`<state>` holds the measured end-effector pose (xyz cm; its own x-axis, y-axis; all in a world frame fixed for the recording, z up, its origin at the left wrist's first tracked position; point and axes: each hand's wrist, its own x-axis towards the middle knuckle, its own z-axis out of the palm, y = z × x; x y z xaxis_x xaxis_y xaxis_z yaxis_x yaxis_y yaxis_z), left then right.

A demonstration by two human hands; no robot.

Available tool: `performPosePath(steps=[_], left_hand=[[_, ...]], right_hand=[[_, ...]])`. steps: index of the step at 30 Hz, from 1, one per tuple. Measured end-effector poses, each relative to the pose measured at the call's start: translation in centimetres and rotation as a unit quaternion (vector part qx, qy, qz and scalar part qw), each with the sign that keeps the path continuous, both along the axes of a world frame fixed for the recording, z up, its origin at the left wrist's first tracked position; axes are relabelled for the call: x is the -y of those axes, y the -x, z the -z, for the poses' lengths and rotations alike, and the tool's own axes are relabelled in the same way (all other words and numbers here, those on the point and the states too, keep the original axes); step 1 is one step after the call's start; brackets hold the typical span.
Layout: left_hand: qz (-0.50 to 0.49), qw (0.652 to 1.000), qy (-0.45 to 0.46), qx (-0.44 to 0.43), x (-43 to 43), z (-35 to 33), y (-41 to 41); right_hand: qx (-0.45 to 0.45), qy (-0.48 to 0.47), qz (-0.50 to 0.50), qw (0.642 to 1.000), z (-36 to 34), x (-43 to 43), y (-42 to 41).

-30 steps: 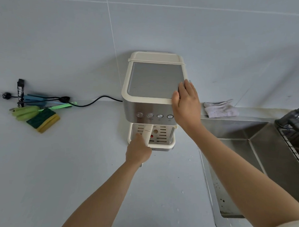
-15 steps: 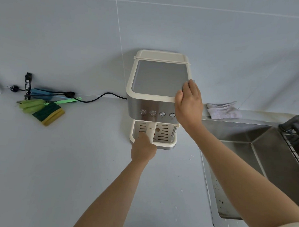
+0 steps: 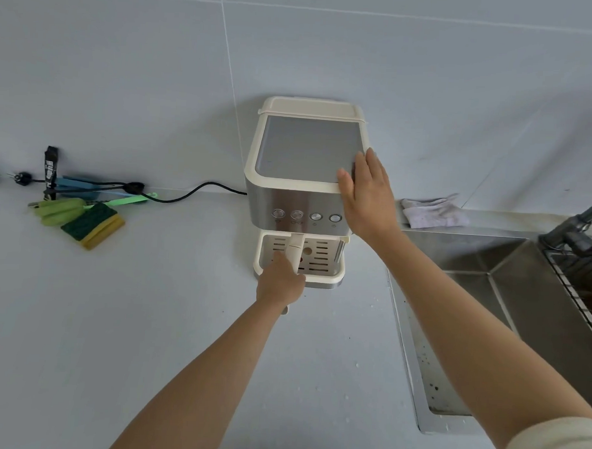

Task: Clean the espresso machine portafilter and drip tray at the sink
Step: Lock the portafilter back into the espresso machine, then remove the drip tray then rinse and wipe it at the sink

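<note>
A cream and steel espresso machine (image 3: 301, 150) stands on the counter against the wall. Its cream portafilter handle (image 3: 295, 246) sticks out toward me over the slotted cream drip tray (image 3: 320, 259). My left hand (image 3: 280, 283) is closed around the near end of that handle. My right hand (image 3: 367, 193) lies flat, fingers together, on the machine's top right corner and side. The portafilter's basket is hidden under the machine's front.
A steel sink (image 3: 481, 300) lies to the right, with a dark faucet (image 3: 579, 226) and a wire rack (image 3: 584, 281). A grey cloth (image 3: 430, 213) sits behind the sink. Left on the counter lie a green-yellow sponge (image 3: 92, 225), brushes (image 3: 57, 210) and a black power cord (image 3: 187, 192).
The view has shifted a little, so the machine sits further right in the frame. Both hands keep their places on the handle and the machine top.
</note>
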<state>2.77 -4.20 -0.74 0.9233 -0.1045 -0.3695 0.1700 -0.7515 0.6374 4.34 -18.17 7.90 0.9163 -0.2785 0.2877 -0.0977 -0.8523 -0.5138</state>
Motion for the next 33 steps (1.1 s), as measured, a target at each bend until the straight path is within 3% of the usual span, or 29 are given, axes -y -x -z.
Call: performPosePath(steps=[5,10,16,20,25,28,33], left_hand=[[0.005,0.998,0.057,-0.015,-0.2,-0.3,-0.2],[-0.011,0.983,0.178,-0.039,-1.1,-1.0,-0.5],[-0.102,0.913,0.394,-0.031,-3.6,-0.3,-2.6],[-0.113,0.943,0.313,-0.015,-6.2,2.9,-4.7],[-0.034,0.986,0.146,-0.066,-7.5,7.5,-6.0],[0.029,0.993,0.106,-0.053,-7.3,8.9,-6.7],[0.139,0.989,0.013,0.045,-5.7,9.7,-8.3]], right_hand=[[-0.02,-0.069,-0.046,0.996,-0.5,0.5,0.5],[-0.01,-0.16,-0.043,0.986,-0.6,1.3,0.7],[-0.011,-0.193,-0.026,0.981,1.6,3.3,2.2],[-0.051,-0.241,0.011,0.969,5.1,5.6,3.6],[-0.198,-0.208,0.026,0.958,10.7,6.0,4.2],[-0.263,-0.172,0.008,0.949,13.5,5.4,3.6],[-0.273,-0.163,-0.019,0.948,15.7,4.3,1.3]])
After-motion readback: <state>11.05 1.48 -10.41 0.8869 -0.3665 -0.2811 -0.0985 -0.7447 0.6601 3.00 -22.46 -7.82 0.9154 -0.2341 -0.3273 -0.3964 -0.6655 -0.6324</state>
